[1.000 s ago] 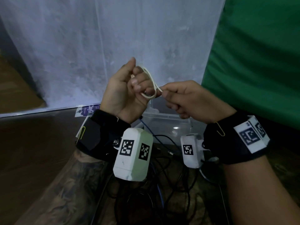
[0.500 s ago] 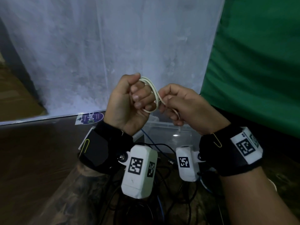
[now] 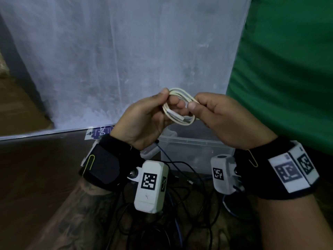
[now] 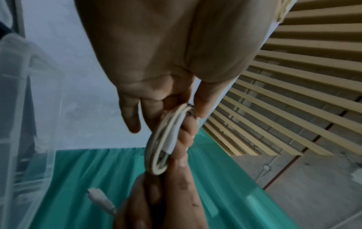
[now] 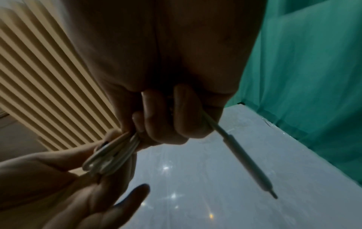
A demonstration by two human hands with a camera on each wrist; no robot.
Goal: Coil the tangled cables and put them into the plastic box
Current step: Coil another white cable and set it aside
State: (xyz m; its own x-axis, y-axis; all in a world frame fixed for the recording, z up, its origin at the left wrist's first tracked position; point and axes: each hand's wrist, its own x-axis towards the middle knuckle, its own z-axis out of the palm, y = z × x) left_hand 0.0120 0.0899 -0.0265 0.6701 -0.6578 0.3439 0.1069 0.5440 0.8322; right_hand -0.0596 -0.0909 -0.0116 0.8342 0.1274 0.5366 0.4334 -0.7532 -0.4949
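Above the plastic box (image 3: 194,147), the left hand (image 3: 144,121) and right hand (image 3: 227,118) both pinched the coiled white cable (image 3: 178,107).

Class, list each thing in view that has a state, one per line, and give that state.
white cable: coiled, held in the air between both hands
left hand: holds the coil
right hand: pinches the coil
plastic box: open, lidless
black cables: tangled on the floor

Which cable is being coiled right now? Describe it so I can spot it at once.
Look above the clear plastic box, where both hands meet. The small cream-white coiled cable is held between the left hand and right hand, unlike the dark cables tangled below.
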